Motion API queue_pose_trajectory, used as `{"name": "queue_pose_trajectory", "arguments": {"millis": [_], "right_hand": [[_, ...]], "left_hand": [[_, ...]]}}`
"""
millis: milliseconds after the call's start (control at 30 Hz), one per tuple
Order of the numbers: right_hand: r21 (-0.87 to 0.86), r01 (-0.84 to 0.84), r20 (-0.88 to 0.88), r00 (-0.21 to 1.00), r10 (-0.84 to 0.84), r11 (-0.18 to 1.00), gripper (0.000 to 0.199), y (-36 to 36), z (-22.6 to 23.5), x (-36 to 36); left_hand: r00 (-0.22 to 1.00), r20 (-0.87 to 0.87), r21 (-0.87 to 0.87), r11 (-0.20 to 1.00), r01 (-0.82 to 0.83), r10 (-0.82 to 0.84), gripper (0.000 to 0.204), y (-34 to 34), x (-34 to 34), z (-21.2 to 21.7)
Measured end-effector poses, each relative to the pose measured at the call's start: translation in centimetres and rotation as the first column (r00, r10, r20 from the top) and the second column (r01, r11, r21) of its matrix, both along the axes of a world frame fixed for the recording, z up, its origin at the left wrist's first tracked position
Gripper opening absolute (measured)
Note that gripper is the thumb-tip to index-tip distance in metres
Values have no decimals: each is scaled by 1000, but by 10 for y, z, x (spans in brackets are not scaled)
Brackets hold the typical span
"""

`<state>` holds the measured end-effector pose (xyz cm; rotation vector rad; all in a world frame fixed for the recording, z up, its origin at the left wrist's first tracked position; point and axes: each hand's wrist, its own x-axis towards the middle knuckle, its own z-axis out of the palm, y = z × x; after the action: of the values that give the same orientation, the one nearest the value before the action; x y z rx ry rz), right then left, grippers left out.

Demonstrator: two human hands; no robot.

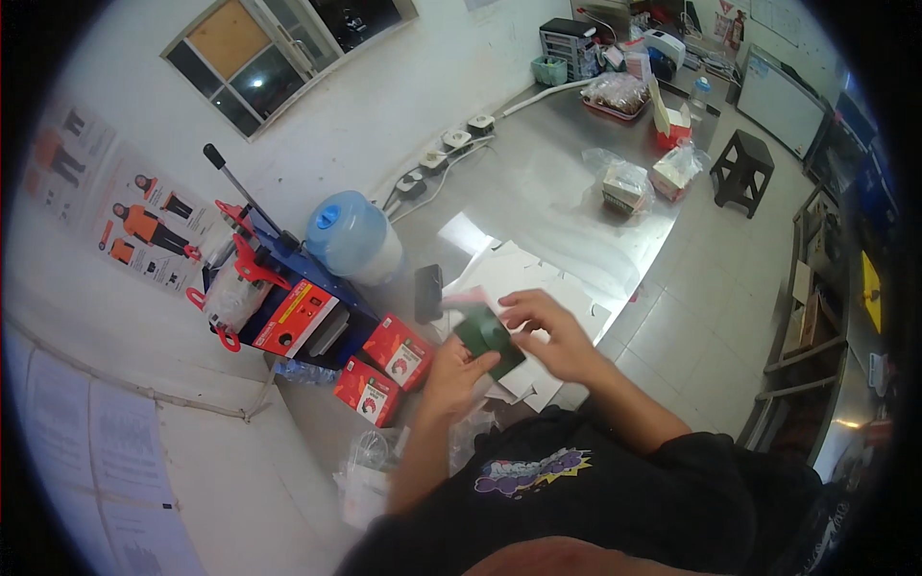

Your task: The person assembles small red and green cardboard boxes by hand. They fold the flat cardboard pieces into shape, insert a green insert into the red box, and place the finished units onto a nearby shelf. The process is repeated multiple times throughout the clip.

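Note:
In front of me, over the steel table, is a small dark green flat piece [501, 351] that looks like folded card; its exact kind is unclear. My left hand [455, 376] is closed on its near left side, thumb lying across its face. Curled around the upper right side, my right hand [557, 338] has thumb and fingers closed at its edge. Beneath the hands lies a stack of flat white cut-out card sheets [538, 276]. Part of a pink sheet [465, 297] shows just behind the green piece.
Two red boxes [399, 350] and a blue press machine with red clamps [303, 312] stand left. Behind are a large blue water bottle [351, 235] and a dark phone-like object [428, 293]. Bagged cartons [626, 187] sit farther along the table; a dark stool [742, 171] stands right.

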<state>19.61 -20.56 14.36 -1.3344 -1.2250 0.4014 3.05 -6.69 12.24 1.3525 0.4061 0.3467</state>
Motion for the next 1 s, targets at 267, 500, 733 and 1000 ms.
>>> {"name": "queue_pose_trajectory", "arguments": {"millis": [267,500,733,1000], "right_hand": [[-422,-167,222,934,281,891,27,-13,-9,6],[-398,218,578,814,59,891,30,0,-45,-29],[-145,136,485,873,-49,980,20,0,-32,-13],[-242,160,508,861,-16,957,32,-3,-44,-35]], "left_hand": [[835,-539,620,618,483,-111,33,5,-11,39],[968,-237,819,554,152,84,50,-15,-5,14],[880,5,-191,864,-466,475,77,-44,2,-39],[853,3,-392,785,-479,522,56,-51,-12,-60]]}}
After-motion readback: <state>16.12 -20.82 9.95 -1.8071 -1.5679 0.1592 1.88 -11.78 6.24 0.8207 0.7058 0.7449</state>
